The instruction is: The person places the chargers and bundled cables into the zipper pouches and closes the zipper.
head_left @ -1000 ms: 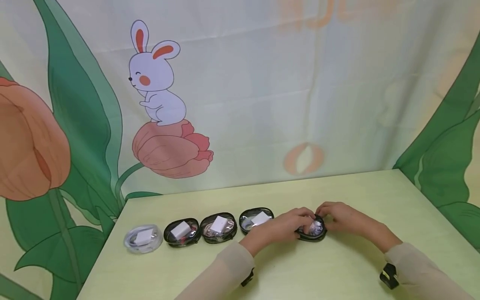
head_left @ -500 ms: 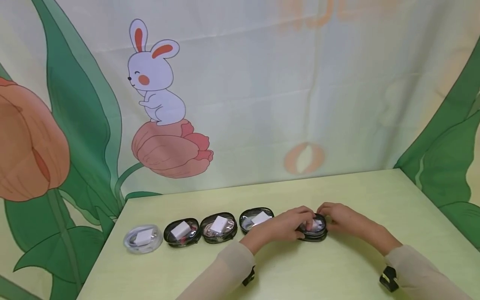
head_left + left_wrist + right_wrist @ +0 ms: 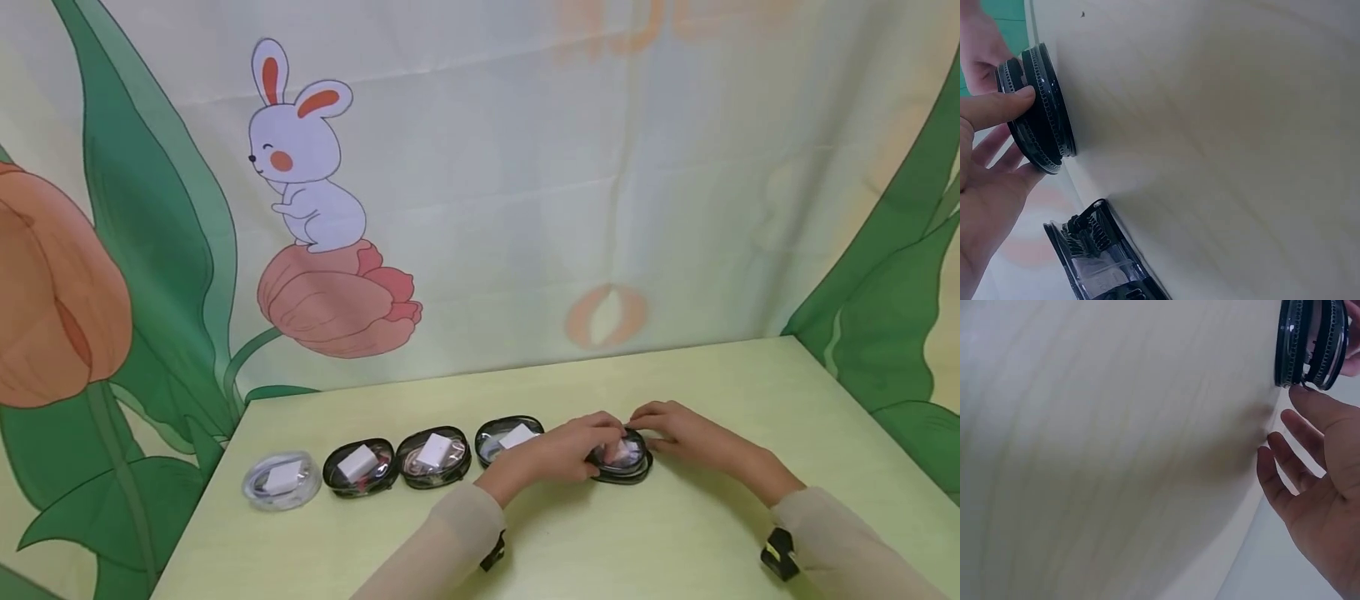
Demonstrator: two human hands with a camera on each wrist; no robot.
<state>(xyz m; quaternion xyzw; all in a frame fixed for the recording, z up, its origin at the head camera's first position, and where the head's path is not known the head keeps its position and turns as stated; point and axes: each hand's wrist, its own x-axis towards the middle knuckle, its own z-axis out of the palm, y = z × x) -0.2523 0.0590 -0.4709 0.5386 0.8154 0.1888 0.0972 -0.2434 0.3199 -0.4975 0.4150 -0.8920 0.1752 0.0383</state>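
Observation:
The rightmost oval zip pouch [image 3: 632, 471], clear with black trim, lies on the table between my hands. My left hand [image 3: 570, 448] grips its left end, fingers over the clear top; in the left wrist view the thumb [image 3: 1016, 105] presses the side band. Two rows of zipper teeth [image 3: 1297, 344] stand apart, so the pouch is at least partly unzipped. At its right end my right hand [image 3: 690, 435] pinches near the zipper, thumb at the corner and other fingers spread; one fingertip is hidden. Its contents are mostly covered.
Left of my hands stand three similar black-trimmed pouches [image 3: 433, 458], each with a white block inside. A pale-trimmed pouch [image 3: 281, 481] ends the row at far left. The light table [image 3: 585, 550] meets a printed curtain [image 3: 487, 208] at the back.
The pouch's clear top has shifted and tilted slightly under my left fingers. Both hands stay at its two ends; the other pouches remain in place.

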